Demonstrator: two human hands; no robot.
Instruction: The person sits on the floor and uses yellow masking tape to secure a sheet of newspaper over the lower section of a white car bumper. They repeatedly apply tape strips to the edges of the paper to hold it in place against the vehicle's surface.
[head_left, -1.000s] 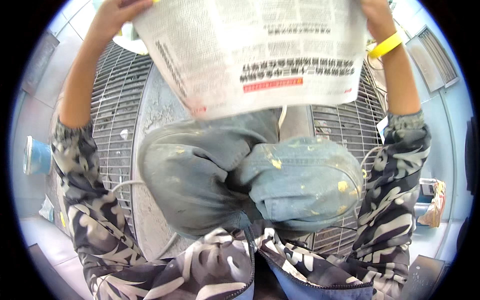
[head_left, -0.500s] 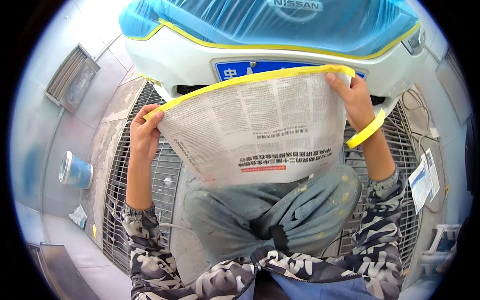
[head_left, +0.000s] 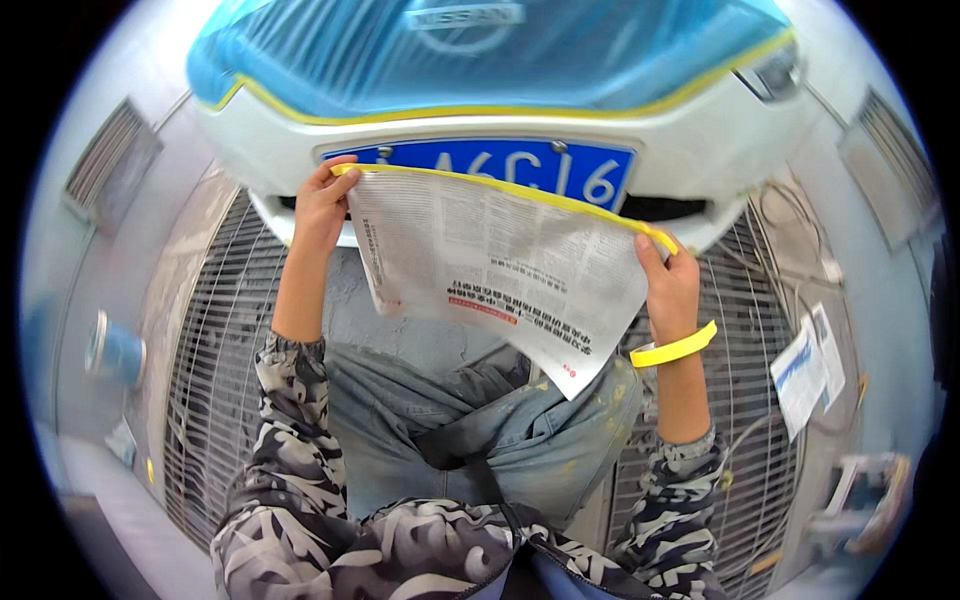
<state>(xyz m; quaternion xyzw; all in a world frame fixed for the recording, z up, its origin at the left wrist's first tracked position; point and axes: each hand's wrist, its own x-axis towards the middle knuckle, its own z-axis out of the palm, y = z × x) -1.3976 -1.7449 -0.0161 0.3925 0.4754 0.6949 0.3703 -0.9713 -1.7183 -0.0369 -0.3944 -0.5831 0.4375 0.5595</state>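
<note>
Its slant reversed from half a second earlier, a newspaper sheet (head_left: 480, 255) dips toward its right end, the left hand (head_left: 322, 208) and right hand (head_left: 672, 290) each pinching an end of the edge lined with yellow tape (head_left: 500, 188). Below a white bumper (head_left: 690, 150), it partly hides a blue licence plate (head_left: 592, 172) from view.

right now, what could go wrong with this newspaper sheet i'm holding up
The thin, white printed newspaper sheet sags between the left hand and right hand, so it could crease or tear if pulled unevenly.

The narrow yellow tape strip along its top edge is pinched at both ends, so any exposed adhesive might stick to the fingers.

The yellow ring-shaped band around the right wrist might snag the sheet.
</note>
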